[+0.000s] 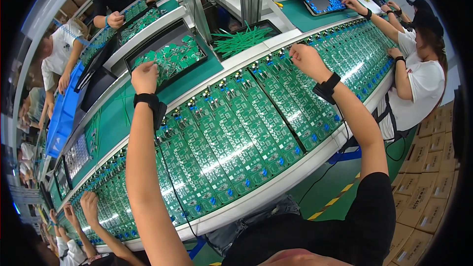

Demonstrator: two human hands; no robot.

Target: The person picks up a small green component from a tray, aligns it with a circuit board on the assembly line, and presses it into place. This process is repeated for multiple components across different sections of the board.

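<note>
Green circuit boards (226,138) lie side by side in a long row on the bench (246,204), with blue components (247,182) dotting their near ends and taller parts standing at their far ends. The person's left hand (145,77) hangs at the near left edge of a black tray (197,65) heaped with small green boards (172,54), its fingers curled inward; I cannot tell whether they pinch anything. The right hand (309,63) hovers above the row's far side, fingers bent, any grip likewise unclear. Green strips (241,41) lie piled beyond the row, between both hands.
</note>
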